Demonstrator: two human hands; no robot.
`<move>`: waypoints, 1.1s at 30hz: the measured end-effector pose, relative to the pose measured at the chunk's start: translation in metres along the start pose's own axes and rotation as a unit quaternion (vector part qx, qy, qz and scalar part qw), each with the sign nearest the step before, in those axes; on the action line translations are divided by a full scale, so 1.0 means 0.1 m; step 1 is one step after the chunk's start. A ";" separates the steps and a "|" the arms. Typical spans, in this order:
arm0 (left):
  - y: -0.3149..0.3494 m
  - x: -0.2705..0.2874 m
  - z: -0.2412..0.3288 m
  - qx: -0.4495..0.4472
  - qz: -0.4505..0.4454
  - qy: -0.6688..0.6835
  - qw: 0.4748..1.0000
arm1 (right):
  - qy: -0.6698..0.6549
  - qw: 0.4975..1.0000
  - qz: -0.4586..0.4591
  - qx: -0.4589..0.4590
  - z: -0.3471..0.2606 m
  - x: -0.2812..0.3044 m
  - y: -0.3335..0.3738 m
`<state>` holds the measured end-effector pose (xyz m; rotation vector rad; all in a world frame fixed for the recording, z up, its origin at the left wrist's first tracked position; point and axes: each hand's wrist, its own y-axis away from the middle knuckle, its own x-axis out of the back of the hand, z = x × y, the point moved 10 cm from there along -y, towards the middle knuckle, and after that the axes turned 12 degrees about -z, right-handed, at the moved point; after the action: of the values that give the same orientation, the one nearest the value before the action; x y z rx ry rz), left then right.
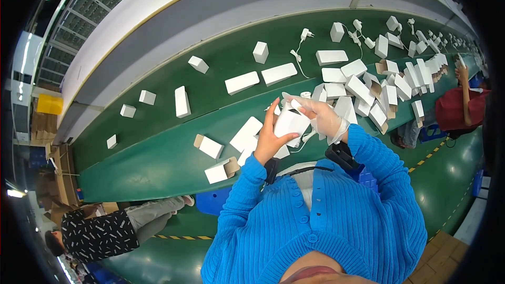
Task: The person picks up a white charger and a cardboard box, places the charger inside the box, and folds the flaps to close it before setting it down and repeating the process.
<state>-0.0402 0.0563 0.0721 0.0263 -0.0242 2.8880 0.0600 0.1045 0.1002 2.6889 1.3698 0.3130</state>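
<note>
Head view: long green desk [142, 160] runs across the frame, white boxes spread over it. Co-worker in patterned black top [100, 235] at lower left, beyond the desk's near edge; pile of white boxes [360, 89] on the desk to the right, lying at mixed angles, several with brown inner flaps out; co-worker in red [463, 108] at far right. Right hand [322, 115], in a clear glove, at the held box's upper right, fingers clamped on its upper end by a dark gap. Left hand [269, 135] on the box's left side, thumb across the near face, fingers spread apart from thumb but gripping. Held box [290, 124], white, is between both hands, above the desk's near part; gapped end points up-frame, away from the wearer's body. Its long axis looks foreshortened, exact lean can't be told. Open box [212, 147] lies left of the left hand, long axis slanting, brown flap toward upper left. White cable [308, 138] hangs just below the right hand.
</note>
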 end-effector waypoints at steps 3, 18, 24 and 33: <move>-0.02 0.02 -0.01 0.009 -0.007 0.005 1.000 | 0.001 1.000 -0.009 0.014 -0.01 0.05 0.00; -0.05 0.00 -0.02 0.032 0.012 0.014 0.999 | 0.195 0.977 0.082 0.021 -0.11 0.04 0.05; -0.02 0.01 -0.08 0.023 0.017 0.032 0.999 | 0.224 0.970 0.090 -0.039 -0.07 -0.02 0.04; -0.01 0.06 -0.15 0.025 0.026 0.070 0.997 | 0.206 0.975 0.069 0.045 0.00 -0.12 0.00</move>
<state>-0.0455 0.0593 0.0572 -0.1695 0.0747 2.9334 0.0532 0.0950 0.0988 2.9138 1.3112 0.8864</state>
